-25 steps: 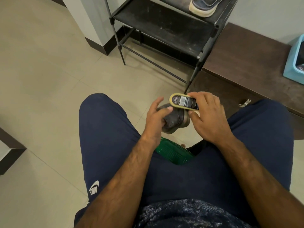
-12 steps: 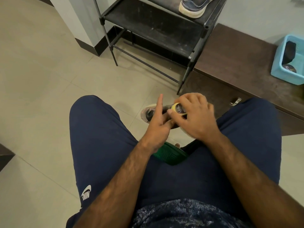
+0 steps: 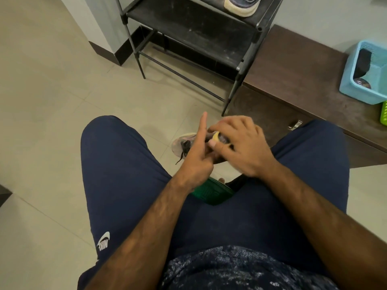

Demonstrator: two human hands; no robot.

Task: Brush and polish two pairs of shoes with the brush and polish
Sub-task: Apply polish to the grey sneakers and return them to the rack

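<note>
Turned edge-on since a second ago, the polish tin (image 3: 216, 137), mid-frame, seems light and slick, so we pinch its rim with our right hand (image 3: 240, 147); whether our left hand (image 3: 196, 162) grips it we cannot tell.

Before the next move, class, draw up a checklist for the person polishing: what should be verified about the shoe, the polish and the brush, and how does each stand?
1. Polish tin gripped by the right hand: ok, thumb on its yellow rim.
2. Shoe held by the left hand: ok, lower fingers curl at it, index finger straight.
3. Tin open: cannot tell, the right hand covers it.
4. Brush in a hand: not ok, it lies in the blue basket on the bench.
5. Other shoe brought down: not ok, it sits on the rack.
</note>
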